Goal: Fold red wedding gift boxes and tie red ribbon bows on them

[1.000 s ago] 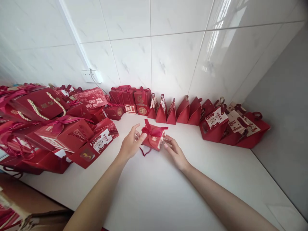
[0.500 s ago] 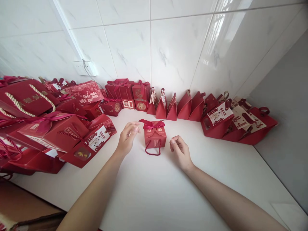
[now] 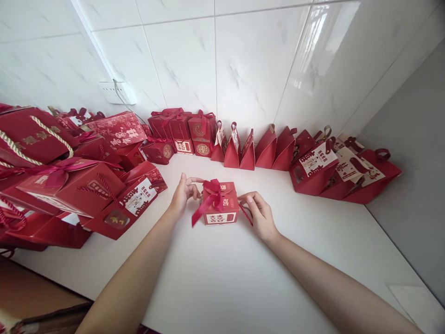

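A small red gift box [image 3: 221, 218] stands upright on the white table between my hands. A dark pink ribbon bow [image 3: 212, 198] lies on its lid, one tail hanging over the front. Its near side carries a white label with red characters. My left hand [image 3: 183, 194] is at the box's left, index finger stretched to the back left edge, the other fingers loosely curled. On the right, my right hand [image 3: 261, 215] has thumb and index finger together at the box's side, at the twisted red rope handle [image 3: 246, 215]. Part of that handle is hidden by my fingers.
Red gift boxes [image 3: 74, 185] are heaped at the left. More ribboned boxes [image 3: 181, 134] and pointed red boxes [image 3: 247, 155] line the tiled wall, with another cluster of pointed boxes [image 3: 342, 174] at the right. A wall socket [image 3: 117, 93] with a cable is behind the heap.
The gift box has turned, so its labelled side now faces me and its rope handle points right. Both hands have come in from beside it to its sides.
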`<action>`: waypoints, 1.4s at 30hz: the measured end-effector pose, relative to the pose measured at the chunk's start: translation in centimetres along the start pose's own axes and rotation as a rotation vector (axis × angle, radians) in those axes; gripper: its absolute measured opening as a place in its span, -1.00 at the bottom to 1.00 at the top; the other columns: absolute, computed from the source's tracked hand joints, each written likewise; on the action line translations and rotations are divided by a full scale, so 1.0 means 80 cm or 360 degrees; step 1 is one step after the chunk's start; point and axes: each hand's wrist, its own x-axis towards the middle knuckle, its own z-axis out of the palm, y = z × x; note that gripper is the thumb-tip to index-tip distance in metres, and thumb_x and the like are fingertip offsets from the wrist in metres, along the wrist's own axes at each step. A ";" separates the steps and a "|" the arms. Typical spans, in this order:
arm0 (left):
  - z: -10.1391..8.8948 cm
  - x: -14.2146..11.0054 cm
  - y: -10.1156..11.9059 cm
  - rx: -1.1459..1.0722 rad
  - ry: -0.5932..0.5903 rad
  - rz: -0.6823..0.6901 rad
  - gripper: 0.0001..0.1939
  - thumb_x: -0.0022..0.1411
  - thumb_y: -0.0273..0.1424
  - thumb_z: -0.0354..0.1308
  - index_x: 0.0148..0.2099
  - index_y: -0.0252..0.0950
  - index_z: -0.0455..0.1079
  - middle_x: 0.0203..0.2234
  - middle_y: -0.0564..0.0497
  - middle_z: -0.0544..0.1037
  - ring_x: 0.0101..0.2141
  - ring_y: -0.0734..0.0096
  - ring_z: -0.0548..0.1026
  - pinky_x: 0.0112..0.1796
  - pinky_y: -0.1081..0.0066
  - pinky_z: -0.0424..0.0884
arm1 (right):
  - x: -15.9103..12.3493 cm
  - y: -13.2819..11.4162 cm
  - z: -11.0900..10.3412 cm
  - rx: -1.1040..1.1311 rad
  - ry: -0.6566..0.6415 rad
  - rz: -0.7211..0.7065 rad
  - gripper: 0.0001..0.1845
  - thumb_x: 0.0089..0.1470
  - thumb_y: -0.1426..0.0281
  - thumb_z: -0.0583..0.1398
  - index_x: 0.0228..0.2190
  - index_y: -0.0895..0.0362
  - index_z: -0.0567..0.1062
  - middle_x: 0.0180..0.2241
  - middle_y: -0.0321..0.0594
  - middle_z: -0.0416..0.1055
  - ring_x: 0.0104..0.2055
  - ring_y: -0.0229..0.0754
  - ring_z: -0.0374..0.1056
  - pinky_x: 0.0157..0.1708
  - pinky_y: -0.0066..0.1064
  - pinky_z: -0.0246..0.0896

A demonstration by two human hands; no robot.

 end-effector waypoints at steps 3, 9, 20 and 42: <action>-0.006 -0.007 0.013 0.0131 0.0226 0.0220 -0.37 0.27 0.13 -0.15 -0.16 -0.29 0.47 -0.60 0.06 0.33 -0.50 0.40 0.31 -0.38 0.41 0.27 | 0.001 -0.001 -0.003 -0.0134 0.0192 -0.0131 -0.66 0.37 0.11 0.01 -0.11 0.11 0.39 -0.09 -0.12 0.36 0.03 -0.05 0.27 0.08 -0.22 0.13; -0.004 -0.025 0.039 0.0635 0.0037 0.0415 -0.70 0.23 -0.13 0.13 -0.15 -0.23 0.48 -0.10 -0.05 0.49 -0.03 0.21 0.39 -0.03 0.31 0.32 | -0.010 -0.018 0.001 -0.0351 -0.0049 -0.0563 -0.69 0.31 0.24 0.09 0.02 0.08 0.29 0.06 -0.05 0.24 0.15 0.03 0.17 0.15 -0.07 0.06; 0.010 -0.048 0.057 0.0640 -0.0683 0.0329 -0.79 0.23 -0.23 0.19 -0.15 -0.19 0.52 0.16 -0.11 0.32 0.24 0.05 0.23 0.20 0.10 0.25 | -0.015 -0.025 0.005 -0.0490 -0.0102 -0.0759 -0.63 0.23 0.45 0.16 0.05 0.01 0.29 0.01 -0.08 0.31 0.07 0.03 0.26 0.09 0.01 0.16; 0.022 -0.064 0.075 0.0739 -0.0717 0.0269 -0.58 0.34 -0.17 0.02 -0.46 -0.27 0.49 -0.03 -0.09 0.50 -0.01 0.14 0.46 0.06 0.20 0.34 | 0.008 -0.103 -0.011 -0.0673 -0.0717 -0.0475 -0.85 0.31 0.36 0.15 -0.35 0.07 0.42 0.10 -0.17 0.26 0.20 0.00 0.15 0.14 -0.08 0.15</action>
